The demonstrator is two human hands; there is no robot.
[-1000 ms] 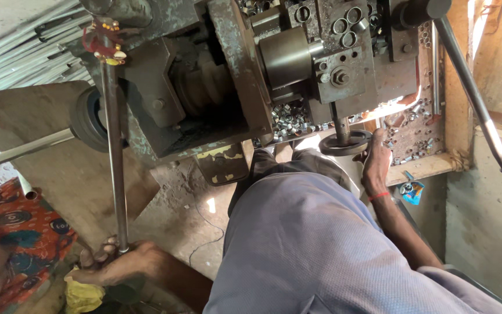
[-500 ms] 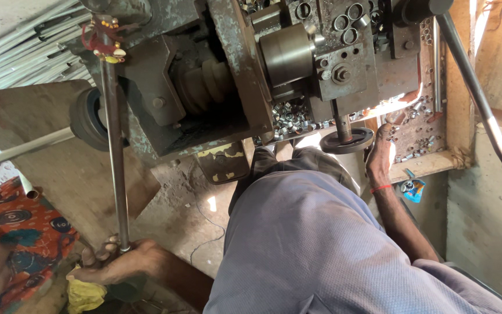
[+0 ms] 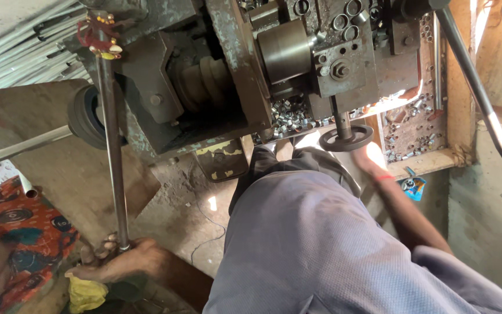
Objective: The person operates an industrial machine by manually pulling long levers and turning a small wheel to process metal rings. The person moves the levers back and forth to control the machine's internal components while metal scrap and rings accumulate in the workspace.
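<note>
- Looking down, we see our left hand (image 3: pixel 120 261) at about 8 o'clock, its grip closed around the lower end of a long steel rod (image 3: pixel 111 157).
- We see the rod rising nearly upright to about 11 o'clock, where a small red and yellow ornament (image 3: pixel 101 36) hangs at its top, just beside the machine (image 3: pixel 233 75).
- We judge the rod stiff, rather heavy and smooth, perhaps oily, so a full fist low on it seems the safest hold.
- Our right hand (image 3: pixel 373 164) lies at about 2 o'clock, just under the small black handwheel (image 3: pixel 345 138); we cannot tell if its grip is wide or closed, because strong light washes it out.
- We notice many small metal rings (image 3: pixel 289 115) heaped under the machine, near the handwheel.
- A long lever (image 3: pixel 474 87) slants down at 2 o'clock, well apart from the right hand.
- Our trouser leg (image 3: pixel 321 244) fills the middle, so room between the hands is narrow.
- We find the most open floor (image 3: pixel 187 203) near the centre, between the rod and the leg; a yellow cloth (image 3: pixel 85 293) lies under the left hand.
</note>
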